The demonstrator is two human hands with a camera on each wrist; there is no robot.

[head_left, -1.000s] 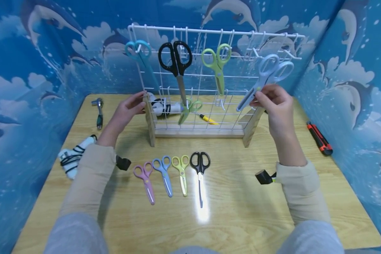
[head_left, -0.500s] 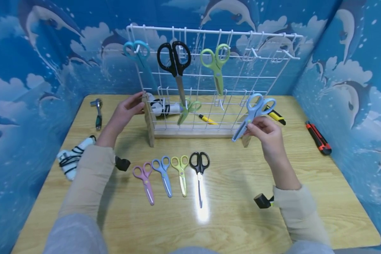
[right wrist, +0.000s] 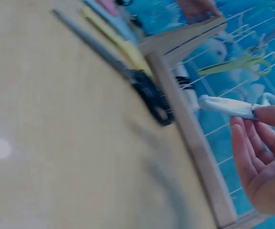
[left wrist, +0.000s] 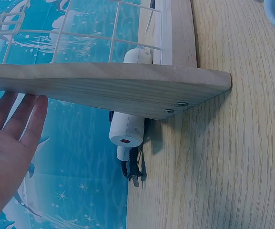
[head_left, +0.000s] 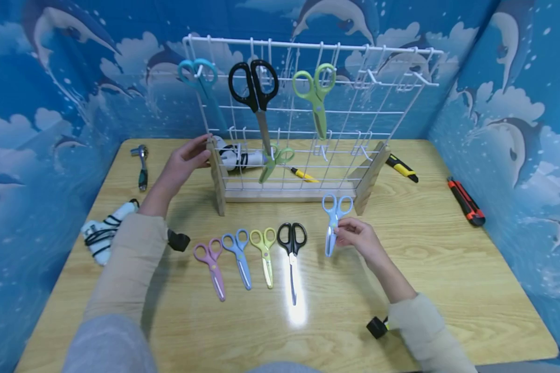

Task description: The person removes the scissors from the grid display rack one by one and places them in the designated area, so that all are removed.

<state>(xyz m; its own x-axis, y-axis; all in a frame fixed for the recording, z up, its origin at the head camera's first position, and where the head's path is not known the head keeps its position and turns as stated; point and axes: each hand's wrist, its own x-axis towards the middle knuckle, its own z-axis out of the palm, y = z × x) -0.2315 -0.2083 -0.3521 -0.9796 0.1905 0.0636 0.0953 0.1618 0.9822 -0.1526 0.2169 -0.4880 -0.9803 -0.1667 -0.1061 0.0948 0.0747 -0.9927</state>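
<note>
My right hand (head_left: pixel 357 238) pinches a pair of light blue scissors (head_left: pixel 332 223) by the blades, between thumb and fingers, handles up, over the table right of the black scissors (head_left: pixel 293 243). The right wrist view shows these scissors (right wrist: pixel 228 106) raised above the table. My left hand (head_left: pixel 186 160) touches the wooden end post (head_left: pixel 217 178) of a white wire rack (head_left: pixel 303 111); in the left wrist view its fingers lie straight against that post (left wrist: pixel 113 88). Turquoise scissors (head_left: pixel 205 90), black-handled scissors (head_left: pixel 256 93) and green scissors (head_left: pixel 318 98) hang on the rack's upper hooks, another green pair (head_left: pixel 273 163) lower down.
Pink scissors (head_left: pixel 213 269), blue scissors (head_left: pixel 239 259) and yellow scissors (head_left: pixel 266 259) lie in a row left of the black pair. Around the rack are a ratchet (head_left: pixel 142 168), corded white tools (head_left: pixel 105 233), a yellow-black cutter (head_left: pixel 402 168) and a red-black cutter (head_left: pixel 466 202).
My right hand has brought the light blue scissors from the rack's upper right down and left, to low over the table in front of it. My left hand stays at the post.
</note>
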